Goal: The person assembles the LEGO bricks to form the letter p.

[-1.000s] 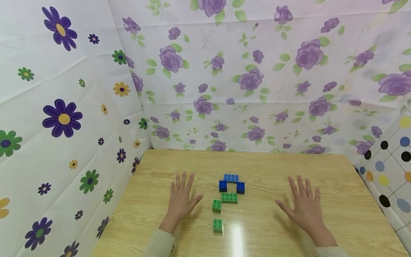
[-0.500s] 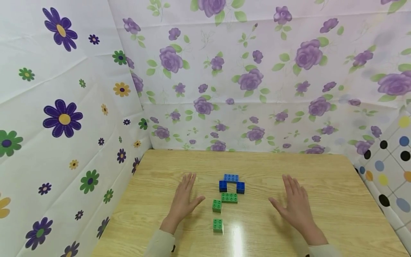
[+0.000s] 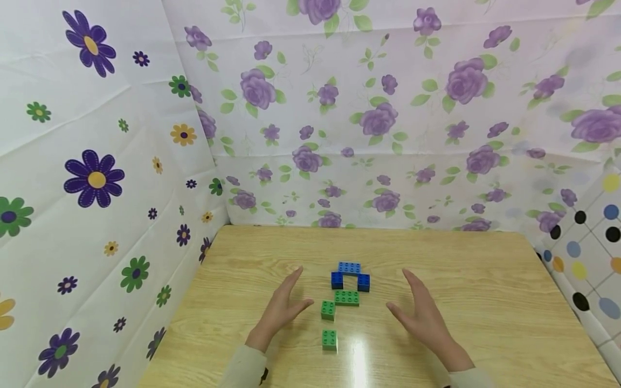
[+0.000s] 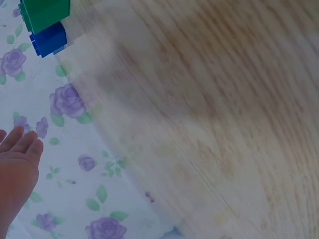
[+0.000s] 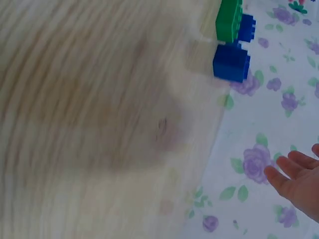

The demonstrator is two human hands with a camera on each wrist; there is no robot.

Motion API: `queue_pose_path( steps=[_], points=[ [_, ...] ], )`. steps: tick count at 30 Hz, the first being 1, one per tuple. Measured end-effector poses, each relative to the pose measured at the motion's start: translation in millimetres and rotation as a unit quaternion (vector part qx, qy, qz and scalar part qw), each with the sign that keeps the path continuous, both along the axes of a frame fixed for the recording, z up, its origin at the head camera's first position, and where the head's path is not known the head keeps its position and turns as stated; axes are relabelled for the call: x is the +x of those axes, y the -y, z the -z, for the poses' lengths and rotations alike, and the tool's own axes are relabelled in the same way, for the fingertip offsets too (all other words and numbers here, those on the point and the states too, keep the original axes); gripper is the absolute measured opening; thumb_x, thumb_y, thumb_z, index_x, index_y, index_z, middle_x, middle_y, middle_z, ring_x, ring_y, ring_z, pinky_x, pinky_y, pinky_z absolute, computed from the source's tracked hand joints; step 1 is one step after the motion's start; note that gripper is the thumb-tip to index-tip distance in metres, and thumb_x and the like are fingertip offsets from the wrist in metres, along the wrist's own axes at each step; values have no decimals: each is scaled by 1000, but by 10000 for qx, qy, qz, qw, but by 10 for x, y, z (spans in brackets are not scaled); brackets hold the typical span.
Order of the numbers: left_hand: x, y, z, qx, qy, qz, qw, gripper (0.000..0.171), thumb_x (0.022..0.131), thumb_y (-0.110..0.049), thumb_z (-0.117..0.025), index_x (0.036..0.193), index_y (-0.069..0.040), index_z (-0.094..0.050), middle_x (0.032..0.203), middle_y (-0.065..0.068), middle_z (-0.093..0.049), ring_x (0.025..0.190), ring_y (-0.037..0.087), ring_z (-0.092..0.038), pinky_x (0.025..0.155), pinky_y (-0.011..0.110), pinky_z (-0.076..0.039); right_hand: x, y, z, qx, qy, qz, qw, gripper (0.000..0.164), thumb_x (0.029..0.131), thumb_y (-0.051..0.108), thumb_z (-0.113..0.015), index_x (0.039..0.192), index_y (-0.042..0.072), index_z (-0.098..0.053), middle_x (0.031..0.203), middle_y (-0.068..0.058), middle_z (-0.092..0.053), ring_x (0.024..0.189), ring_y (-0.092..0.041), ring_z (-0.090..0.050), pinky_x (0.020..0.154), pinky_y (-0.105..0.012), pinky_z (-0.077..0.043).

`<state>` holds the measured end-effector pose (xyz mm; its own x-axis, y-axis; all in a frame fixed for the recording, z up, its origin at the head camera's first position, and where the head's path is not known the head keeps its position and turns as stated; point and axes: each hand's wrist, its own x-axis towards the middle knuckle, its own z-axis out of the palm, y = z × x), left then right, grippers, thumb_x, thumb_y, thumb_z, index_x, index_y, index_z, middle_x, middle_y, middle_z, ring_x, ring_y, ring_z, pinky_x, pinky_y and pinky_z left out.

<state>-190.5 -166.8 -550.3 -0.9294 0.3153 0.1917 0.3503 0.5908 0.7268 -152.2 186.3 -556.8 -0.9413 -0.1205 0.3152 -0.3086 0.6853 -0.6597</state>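
My left hand (image 3: 278,308) hovers left of the toy bricks, palm turned inward, fingers straight and thumb apart, holding nothing. On the other side my right hand (image 3: 423,315) mirrors it, also with nothing in it. Between them lies a long green brick (image 3: 346,298), with a square green brick (image 3: 328,310) at its left and another small green brick (image 3: 329,339) nearer me. Behind the long green brick stand two dark blue bricks, a left one (image 3: 337,280) and a right one (image 3: 363,282). A lighter blue long brick (image 3: 349,268) sits behind that pair.
The bricks rest on a wood-grain table (image 3: 475,258). A rose-printed cloth (image 3: 349,178) hangs along its back edge, and a daisy-printed cloth (image 3: 145,231) along the left. A dotted cloth (image 3: 592,258) hangs at the right.
Both hands have turned from spread, palm-down poses to palms facing inward. The right hand has moved left toward the bricks; the left has shifted slightly right. The bricks have stayed put.
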Motion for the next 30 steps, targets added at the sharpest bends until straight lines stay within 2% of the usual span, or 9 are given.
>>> queue_pose_path(
  steps=[5,10,15,19,23,30],
  points=[
    [-19,-1,50,239,12,140,9996,74,86,-23,-75,147,-7,-37,147,15,-41,135,36,-37,108,53,-37,42,175,55,-779,468,-371,9952,85,87,38,-71,152,10,-24,148,-19,-36,131,-43,-38,100,-63,-40],
    [-45,-11,121,513,252,335,9978,67,87,-21,-73,144,-6,-42,144,14,-46,132,34,-42,107,50,-39,76,346,79,-1497,836,-718,9826,79,86,31,-74,149,12,-31,145,-16,-43,131,-37,-42,102,-54,-43],
    [-43,-25,150,1058,879,568,9889,62,90,-21,-69,145,-9,-42,143,16,-46,133,34,-42,109,51,-36,100,476,150,-2133,1261,-1170,9617,74,86,22,-75,147,14,-34,144,-16,-46,130,-35,-45,103,-52,-42],
    [-46,-34,174,1331,1288,671,9804,59,92,-18,-67,144,-7,-42,142,17,-48,132,32,-43,110,50,-35,108,548,239,-2611,1564,-1709,9371,72,87,9,-72,148,9,-32,143,-22,-44,129,-40,-44,102,-57,-40],
    [-61,-43,217,1366,1506,791,9759,55,93,-14,-65,143,-3,-43,139,15,-50,130,29,-46,111,45,-35,107,621,325,-2785,1910,-2095,9177,68,89,5,-68,146,-1,-32,141,-27,-43,128,-44,-43,102,-59,-39],
    [-82,-77,266,1380,1723,1105,9691,51,94,-12,-64,141,-2,-46,139,15,-51,130,30,-46,112,45,-34,124,768,415,-2699,2331,-2218,9075,64,89,9,-70,142,-4,-38,138,-26,-47,126,-42,-47,102,-50,-44]
  ],
)
